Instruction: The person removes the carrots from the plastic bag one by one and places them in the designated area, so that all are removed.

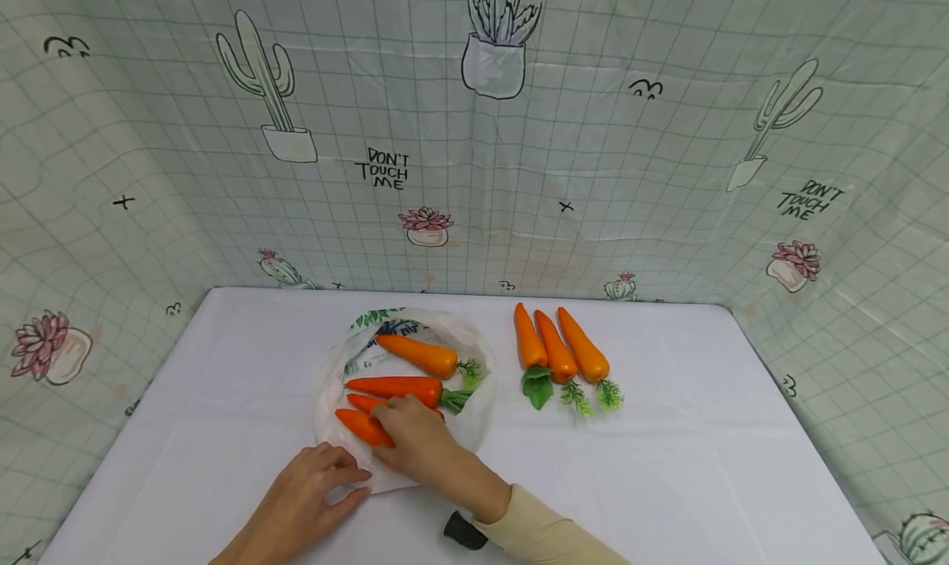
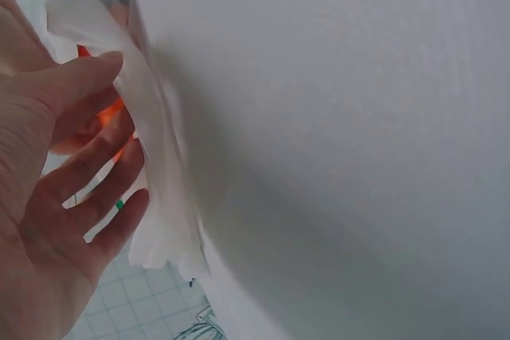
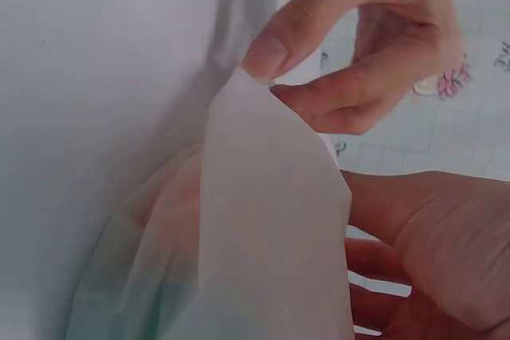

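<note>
An open white plastic bag [image 1: 478, 421] with green and blue print lies at the table's middle left. Several toy carrots are inside it, an orange one [image 1: 418, 354] at the back and a redder one [image 1: 393, 388] before it. My right hand [image 1: 418, 445] reaches in over the near rim and grips the nearest carrot [image 1: 363, 427], whose leafy end is hidden. My left hand [image 1: 311, 491] is at the bag's near left rim, its thumb and forefinger [image 3: 267, 53] pinching the plastic edge. In the right wrist view the bag hides part of my right hand [image 3: 446, 252].
Three more toy carrots [image 1: 556, 351] lie side by side right of the bag, leaves toward me. A small black piece [image 1: 465, 531] sits by my right sleeve [image 1: 549, 532]. The white table [image 1: 667, 466] backs onto a cactus-print cloth [image 1: 563, 137].
</note>
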Demonstrator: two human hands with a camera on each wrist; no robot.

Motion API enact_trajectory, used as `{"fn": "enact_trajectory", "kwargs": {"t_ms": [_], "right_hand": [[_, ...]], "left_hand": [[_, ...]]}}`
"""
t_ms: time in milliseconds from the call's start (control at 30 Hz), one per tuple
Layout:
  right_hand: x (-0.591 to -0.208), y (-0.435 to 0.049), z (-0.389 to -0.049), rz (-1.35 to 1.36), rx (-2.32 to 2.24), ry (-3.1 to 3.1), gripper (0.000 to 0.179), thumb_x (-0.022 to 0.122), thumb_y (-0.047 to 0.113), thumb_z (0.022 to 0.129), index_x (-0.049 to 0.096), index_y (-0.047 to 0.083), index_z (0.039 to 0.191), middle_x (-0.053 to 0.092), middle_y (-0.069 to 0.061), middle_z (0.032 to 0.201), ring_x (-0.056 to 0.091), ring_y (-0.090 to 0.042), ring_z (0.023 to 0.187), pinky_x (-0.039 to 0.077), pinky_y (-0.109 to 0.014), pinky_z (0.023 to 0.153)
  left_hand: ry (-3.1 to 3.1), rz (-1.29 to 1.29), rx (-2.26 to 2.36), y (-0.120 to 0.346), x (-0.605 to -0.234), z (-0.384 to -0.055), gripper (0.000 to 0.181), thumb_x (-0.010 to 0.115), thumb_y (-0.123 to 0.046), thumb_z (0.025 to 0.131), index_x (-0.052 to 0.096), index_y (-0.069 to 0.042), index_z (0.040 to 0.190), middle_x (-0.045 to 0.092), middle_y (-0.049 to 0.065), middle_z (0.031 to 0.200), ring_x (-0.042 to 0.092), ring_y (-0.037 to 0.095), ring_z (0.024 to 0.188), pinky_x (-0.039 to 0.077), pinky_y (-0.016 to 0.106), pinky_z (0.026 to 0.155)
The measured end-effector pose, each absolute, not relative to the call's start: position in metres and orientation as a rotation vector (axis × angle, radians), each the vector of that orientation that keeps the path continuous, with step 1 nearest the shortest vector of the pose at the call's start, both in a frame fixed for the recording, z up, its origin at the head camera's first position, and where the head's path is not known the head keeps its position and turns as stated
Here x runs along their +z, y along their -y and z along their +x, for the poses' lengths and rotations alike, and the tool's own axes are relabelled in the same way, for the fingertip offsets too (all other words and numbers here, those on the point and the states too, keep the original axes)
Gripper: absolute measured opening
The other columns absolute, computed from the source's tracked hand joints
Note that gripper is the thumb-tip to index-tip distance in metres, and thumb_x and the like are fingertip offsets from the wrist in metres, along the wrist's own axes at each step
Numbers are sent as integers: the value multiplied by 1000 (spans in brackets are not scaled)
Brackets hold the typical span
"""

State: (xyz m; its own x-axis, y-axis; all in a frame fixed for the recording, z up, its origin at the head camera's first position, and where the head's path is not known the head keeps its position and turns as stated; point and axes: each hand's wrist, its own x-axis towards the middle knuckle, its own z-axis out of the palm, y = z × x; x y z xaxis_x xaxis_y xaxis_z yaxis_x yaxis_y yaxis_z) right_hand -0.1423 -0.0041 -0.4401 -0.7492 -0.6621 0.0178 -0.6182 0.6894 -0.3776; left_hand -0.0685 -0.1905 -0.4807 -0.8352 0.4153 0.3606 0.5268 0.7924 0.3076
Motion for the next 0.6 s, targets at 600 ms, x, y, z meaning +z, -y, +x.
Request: {"fn": "enact_trajectory", "kwargs": {"t_ms": [600], "right_hand": [[-440, 17, -140, -1023, -266, -2915, 35, 84, 32, 87, 70, 11, 112, 68, -2, 98, 57, -16, 86, 49, -21, 79]], "left_hand": [[2788, -656, -624, 190, -480, -66, 18, 89, -19, 77, 83, -16, 93, 63, -11, 90, 59, 5, 80, 56, 25, 70]]}}
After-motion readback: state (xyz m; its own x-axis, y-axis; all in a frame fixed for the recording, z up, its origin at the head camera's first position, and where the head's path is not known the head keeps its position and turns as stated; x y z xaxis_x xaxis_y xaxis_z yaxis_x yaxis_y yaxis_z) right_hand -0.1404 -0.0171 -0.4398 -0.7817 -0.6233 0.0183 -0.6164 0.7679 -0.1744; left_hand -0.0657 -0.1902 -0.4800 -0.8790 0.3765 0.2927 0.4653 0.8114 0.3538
